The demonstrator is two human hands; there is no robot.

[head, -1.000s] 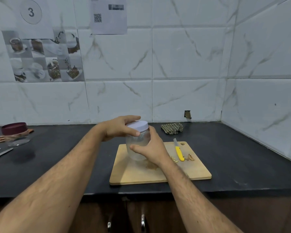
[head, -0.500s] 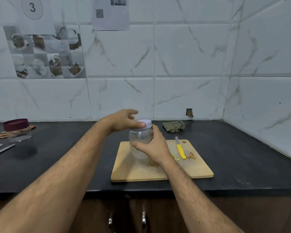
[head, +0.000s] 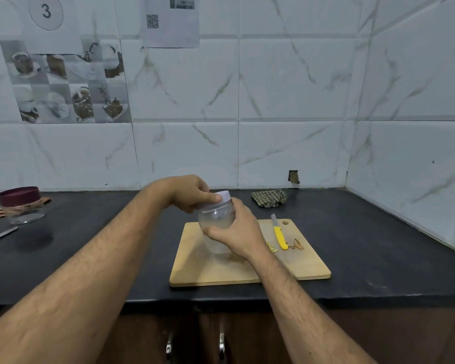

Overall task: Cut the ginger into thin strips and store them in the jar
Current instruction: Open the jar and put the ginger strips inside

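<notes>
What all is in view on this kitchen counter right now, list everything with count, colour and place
clear jar: one, see-through, tilted over the cutting board, held in both hands
lid: one, white, on top of the clear jar
cutting board: one, light wood, on the counter at centre
knife: one, yellow handle, lying on the board's right part
ginger bits: a few, yellowish brown, on the board around the knife handle
cloth: one, green checked, bunched on the counter behind the board
second jar: one, clear with dark red lid, far left on the counter
counter: one, black
paper with code: one, white, on the tiled wall
left hand: grip on the lid
right hand: grip round the jar's body
</notes>
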